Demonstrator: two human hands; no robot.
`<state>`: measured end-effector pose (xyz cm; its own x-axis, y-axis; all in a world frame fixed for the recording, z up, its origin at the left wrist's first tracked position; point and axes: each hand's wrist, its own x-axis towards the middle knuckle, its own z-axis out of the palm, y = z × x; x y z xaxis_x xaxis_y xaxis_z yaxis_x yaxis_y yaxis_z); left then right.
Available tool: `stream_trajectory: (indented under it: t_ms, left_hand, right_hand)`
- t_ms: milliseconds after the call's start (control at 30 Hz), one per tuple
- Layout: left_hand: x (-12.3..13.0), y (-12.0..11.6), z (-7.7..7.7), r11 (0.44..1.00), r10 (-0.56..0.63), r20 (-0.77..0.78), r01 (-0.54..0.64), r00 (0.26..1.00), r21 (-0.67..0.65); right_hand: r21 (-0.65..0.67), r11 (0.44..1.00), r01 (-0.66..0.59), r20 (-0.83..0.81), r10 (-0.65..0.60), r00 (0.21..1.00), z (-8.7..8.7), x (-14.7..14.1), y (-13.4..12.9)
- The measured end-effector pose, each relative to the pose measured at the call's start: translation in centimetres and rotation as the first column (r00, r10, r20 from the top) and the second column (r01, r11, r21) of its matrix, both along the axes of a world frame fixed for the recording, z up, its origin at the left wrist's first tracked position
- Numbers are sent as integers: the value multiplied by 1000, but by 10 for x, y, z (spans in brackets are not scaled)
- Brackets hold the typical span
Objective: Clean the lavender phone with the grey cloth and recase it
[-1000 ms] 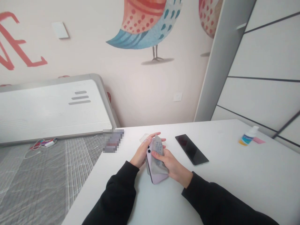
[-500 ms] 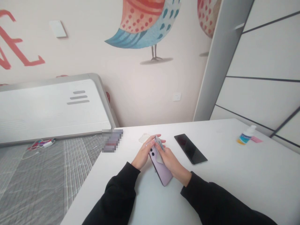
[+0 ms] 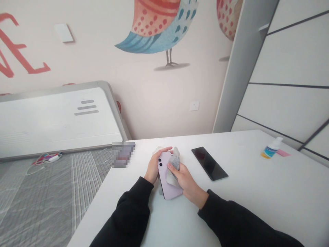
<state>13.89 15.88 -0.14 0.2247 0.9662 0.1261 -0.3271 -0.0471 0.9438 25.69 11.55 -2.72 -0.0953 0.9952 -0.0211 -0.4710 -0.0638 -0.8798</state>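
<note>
A light purple phone (image 3: 170, 192) is tilted over the white table with its back and two dark camera lenses towards me. My left hand (image 3: 153, 168) is wrapped round its upper left side and top edge. In my right hand (image 3: 183, 176) a grey-white cloth (image 3: 174, 161) is pinched, its lower part lying against the phone's back. Right of my hands lies a black tablet (image 3: 209, 164), screen up. Partly hidden behind my left hand is a clear, pale flat thing (image 3: 157, 149), perhaps a phone case.
On the table's (image 3: 246, 195) right stands a white bottle (image 3: 271, 148) with a blue and yellow label, beside a pink flat piece (image 3: 283, 153). A blurred-out item (image 3: 123, 154) lies at the left edge. A bed with a white headboard (image 3: 56, 120) is at the left.
The phone has turned more upright, with its lower end shifted left. My left fingers have moved off the lenses to the phone's edge. The cloth in my right hand now shows more.
</note>
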Motion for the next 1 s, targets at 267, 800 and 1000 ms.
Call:
stream_trajectory:
  t_ms: [267, 800, 1000]
  left_hand:
    - [1, -3, 1, 998, 66, 27, -66, 997, -6]
    - [-30, 11, 19, 956, 284, 158, -291, 946, 25]
    - [-16, -2, 13, 656, 572, 129, -546, 810, 521]
  right_hand:
    - [-30, 991, -131, -70, 129, 989, 9, 4, -5]
    - [0, 955, -297, -114, 295, 949, 10, 0, -8]
    - [-95, 985, -147, -274, 116, 955, 1, 2, 1]
